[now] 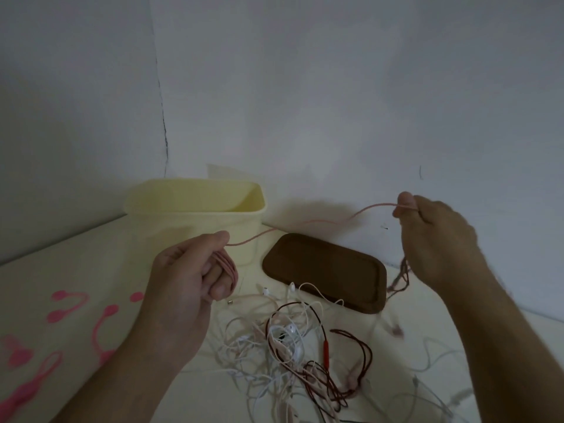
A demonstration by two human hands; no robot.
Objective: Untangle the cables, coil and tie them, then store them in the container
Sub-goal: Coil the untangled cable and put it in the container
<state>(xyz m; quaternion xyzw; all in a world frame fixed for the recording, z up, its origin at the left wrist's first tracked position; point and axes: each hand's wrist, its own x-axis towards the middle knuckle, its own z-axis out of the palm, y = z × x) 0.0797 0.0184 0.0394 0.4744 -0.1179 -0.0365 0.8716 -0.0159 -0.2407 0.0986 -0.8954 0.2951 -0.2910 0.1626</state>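
Pink cable [305, 222] is stretching between my left hand [183, 285], gripping its coil, and my right hand [433, 236], pinching it at two o'clock; its tail is risking snagging the tangle [299, 355] at six o'clock.

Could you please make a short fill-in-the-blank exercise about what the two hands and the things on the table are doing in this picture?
1. The left hand holds a coil of the ____ cable.
2. The right hand pinches the same cable, so it spans between both ____.
3. The brown lid lies to the ____ of the yellow container.

Missing words: pink; hands; right
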